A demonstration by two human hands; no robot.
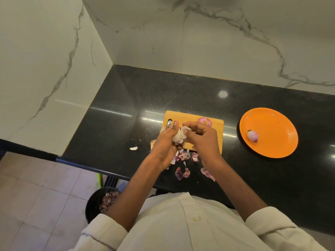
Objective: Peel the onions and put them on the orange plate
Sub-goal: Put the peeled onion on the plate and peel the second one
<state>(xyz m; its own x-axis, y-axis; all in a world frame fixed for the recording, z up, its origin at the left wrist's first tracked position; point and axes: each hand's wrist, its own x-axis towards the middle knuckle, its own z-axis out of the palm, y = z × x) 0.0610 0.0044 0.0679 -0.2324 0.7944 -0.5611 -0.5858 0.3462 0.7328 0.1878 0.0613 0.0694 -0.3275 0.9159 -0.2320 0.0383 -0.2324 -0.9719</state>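
Observation:
My left hand [165,145] grips a pale, mostly peeled onion [178,137] above the near left part of the wooden cutting board [215,134]. My right hand [203,138] pinches a white strip of skin [185,129] at the top of that onion. On the far edge of the board lies a cut purple onion piece [204,121], cut face up. An orange plate [272,124] sits on the counter to the right, with one small peeled onion [252,136] near its left rim.
Purple and white onion skins [183,165] lie scattered on the black counter [181,91] in front of the board, one white scrap [133,148] further left. A dark bin [94,201] with peels stands on the floor below the counter edge. Marble walls close the back and left.

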